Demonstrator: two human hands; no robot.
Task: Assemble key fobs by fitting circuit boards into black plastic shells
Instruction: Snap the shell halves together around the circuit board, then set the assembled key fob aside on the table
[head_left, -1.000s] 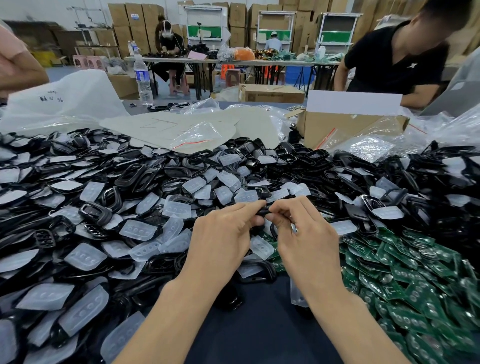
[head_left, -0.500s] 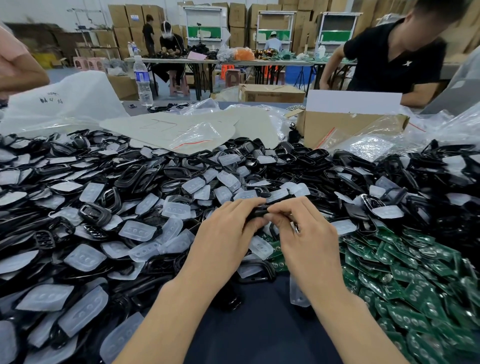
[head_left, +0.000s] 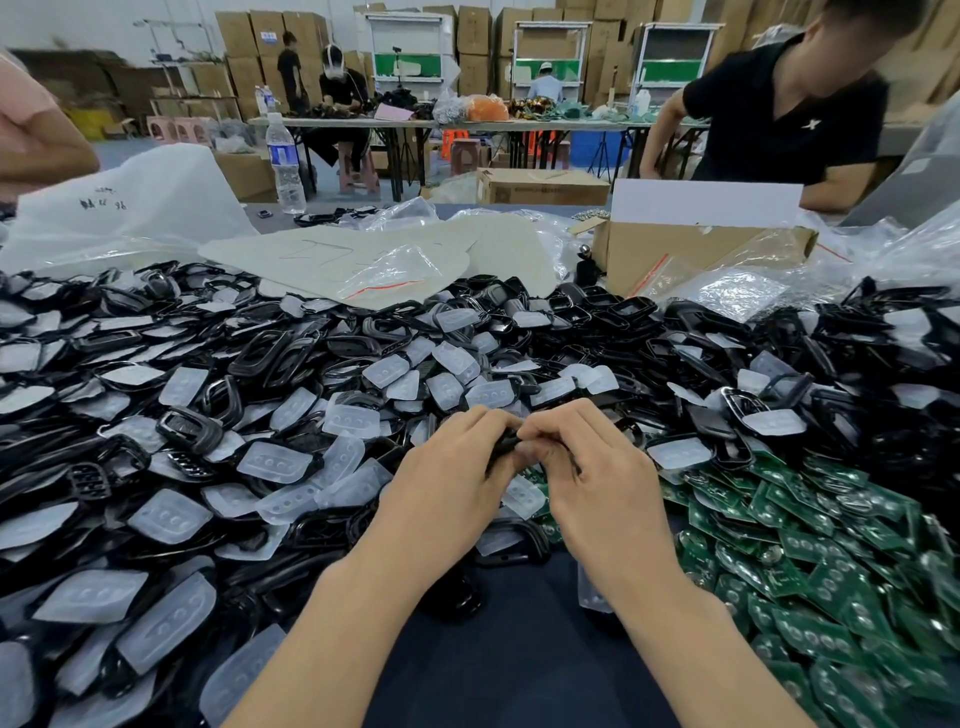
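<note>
My left hand (head_left: 447, 488) and my right hand (head_left: 597, 478) meet at the middle of the table, fingers curled round one black plastic shell (head_left: 503, 446) held between them. Most of that shell is hidden by my fingers, and I cannot see a board in it. A heap of green circuit boards (head_left: 810, 561) lies to the right. Black shells and clear rubber button pads (head_left: 270, 462) lie piled across the left and the far side.
A bare dark blue patch of table (head_left: 498, 665) lies between my forearms. An open cardboard box (head_left: 691, 249) and plastic bags (head_left: 379, 265) sit beyond the pile. A person in black leans over at the far right; a water bottle (head_left: 283, 166) stands far left.
Both hands have stayed together on the shell, with only small shifts of the fingers. The person in black at the far right has leaned further over.
</note>
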